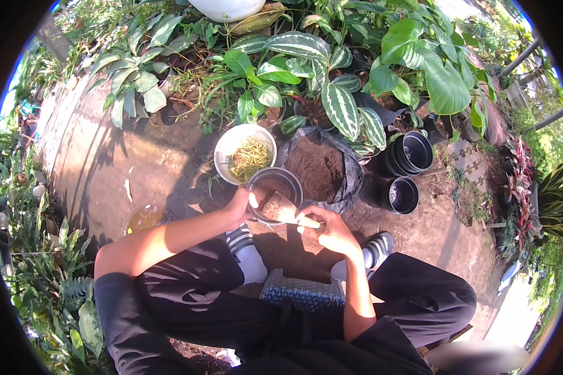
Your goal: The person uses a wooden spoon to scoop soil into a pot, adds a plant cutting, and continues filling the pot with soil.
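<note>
My left hand (240, 206) grips the rim of a black plastic plant pot (299, 180) from its left side. Inside the pot lies brown soil (267, 187). My right hand (328, 229) holds a hand trowel by its pale handle (308, 221); the trowel's soil-covered blade (277, 206) reaches into the pot. Just behind the pot, to the right, an open black plastic bag (352, 180) is full of dark brown soil (315, 166). A white bucket (221, 154) with yellow-green plant cuttings (251, 158) stands behind it to the left.
Stacked empty black pots (415, 151) and another black pot (402, 196) stand at the right. Broad-leaved potted plants (309, 70) line the back. A shallow round container (148, 218) sits at the left, partly behind my forearm. Between my feet is a woven low stool (305, 288).
</note>
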Demonstrator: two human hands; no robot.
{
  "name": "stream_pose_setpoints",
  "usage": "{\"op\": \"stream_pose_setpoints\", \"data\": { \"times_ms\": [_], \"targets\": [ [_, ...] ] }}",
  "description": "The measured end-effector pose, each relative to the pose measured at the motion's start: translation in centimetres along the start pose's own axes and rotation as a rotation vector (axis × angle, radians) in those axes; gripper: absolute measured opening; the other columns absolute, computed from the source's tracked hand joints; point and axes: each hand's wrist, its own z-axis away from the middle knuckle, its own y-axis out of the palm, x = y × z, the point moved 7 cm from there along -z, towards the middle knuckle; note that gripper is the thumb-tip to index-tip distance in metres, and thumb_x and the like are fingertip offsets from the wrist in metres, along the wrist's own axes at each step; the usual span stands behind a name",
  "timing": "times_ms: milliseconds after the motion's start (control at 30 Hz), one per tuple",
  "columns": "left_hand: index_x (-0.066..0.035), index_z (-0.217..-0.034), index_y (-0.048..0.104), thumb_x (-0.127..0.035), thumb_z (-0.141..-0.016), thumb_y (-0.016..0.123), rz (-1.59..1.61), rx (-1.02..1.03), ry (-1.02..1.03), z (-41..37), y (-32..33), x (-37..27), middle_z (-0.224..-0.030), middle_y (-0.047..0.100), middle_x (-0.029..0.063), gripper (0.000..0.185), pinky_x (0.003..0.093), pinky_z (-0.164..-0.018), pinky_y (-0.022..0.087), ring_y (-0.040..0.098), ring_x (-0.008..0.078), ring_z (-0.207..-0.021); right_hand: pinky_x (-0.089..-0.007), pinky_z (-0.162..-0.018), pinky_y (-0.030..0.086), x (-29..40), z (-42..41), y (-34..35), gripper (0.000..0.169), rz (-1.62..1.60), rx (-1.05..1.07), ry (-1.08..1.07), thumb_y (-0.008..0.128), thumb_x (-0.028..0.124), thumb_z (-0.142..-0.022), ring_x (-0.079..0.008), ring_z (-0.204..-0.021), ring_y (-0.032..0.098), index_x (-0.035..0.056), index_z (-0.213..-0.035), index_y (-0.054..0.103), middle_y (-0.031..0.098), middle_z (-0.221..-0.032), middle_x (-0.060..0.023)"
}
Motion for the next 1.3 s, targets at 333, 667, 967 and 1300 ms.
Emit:
{"op": "stream_pose_setpoints", "data": {
  "times_ms": [333,667,967,1300],
  "targets": [
    [-0.003,-0.124,0.045,-0.016,-0.077,0.043,0.029,-0.005,0.019,-0.7,-0.7,0.2,-0.114,0.057,0.0163,0.049,0.0514,-0.094,0.052,0.061,0.0322,-0.107,-0.0202,-0.065,0.040,0.2,0.2,-2.1,0.027,-0.220,-0.111,-0.111,0.074,0.009,-0.087,-0.0033,-0.074,0.053,0.0092,-0.112,0.066,0.064,-0.085,0.0044],
    [-0.009,-0.083,0.046,-0.023,-0.074,0.052,0.116,-0.094,-0.007,-0.3,-1.6,0.1,-0.091,0.046,0.0102,0.017,0.0453,-0.090,0.045,0.051,0.0267,-0.090,-0.0332,-0.065,0.050,-10.6,-1.4,-9.2,0.029,0.160,-0.526,0.217,0.075,0.023,-0.079,-0.0195,-0.068,0.064,0.0138,-0.106,0.070,0.067,-0.076,-0.0049],
    [-0.009,-0.084,0.045,-0.022,-0.074,0.051,0.130,-0.049,-0.018,-0.9,-1.6,0.6,-0.090,0.046,0.0108,0.018,0.0466,-0.085,0.047,0.052,0.0272,-0.086,-0.0369,-0.080,0.054,-15.3,-5.7,-6.7,0.021,0.263,-0.673,0.284,0.074,0.023,-0.080,-0.0273,-0.085,0.072,0.0158,-0.100,0.073,0.073,-0.083,-0.0154],
    [-0.007,-0.087,0.043,-0.022,-0.077,0.049,0.129,-0.017,-0.023,-0.8,-1.7,1.1,-0.092,0.045,0.0131,0.018,0.0525,-0.085,0.050,0.055,0.0326,-0.087,-0.0383,-0.083,0.053,-13.6,-6.7,-6.0,0.023,0.043,-0.678,0.273,0.078,0.026,-0.080,-0.0296,-0.090,0.072,0.0143,-0.099,0.073,0.073,-0.090,-0.0161]
  ]
}}
